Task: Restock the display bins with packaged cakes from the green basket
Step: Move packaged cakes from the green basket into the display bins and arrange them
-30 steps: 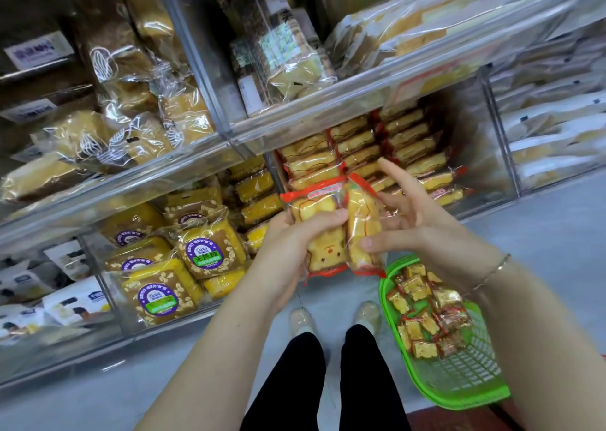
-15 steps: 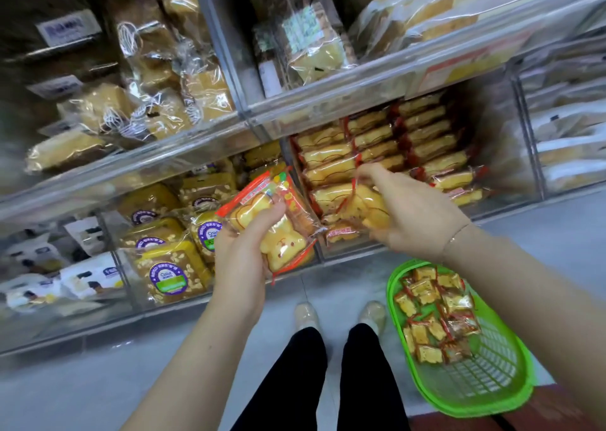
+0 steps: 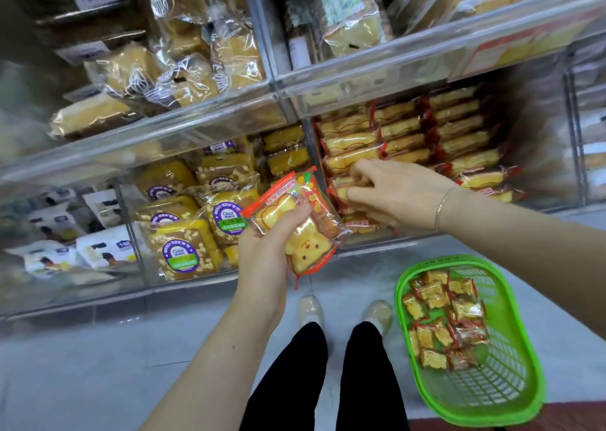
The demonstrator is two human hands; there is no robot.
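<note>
The right hand has carried one cake from the pair into the bin since a second ago, and now tucks it against the stacked rows, fingers curled on what seems to be that pack, though it is mostly hidden. So one more piece is nearly shelved. The left hand grips the remaining cakes before the bin's front, long axis tilted, red top edge up-left. The basket on the floor holds more
</note>
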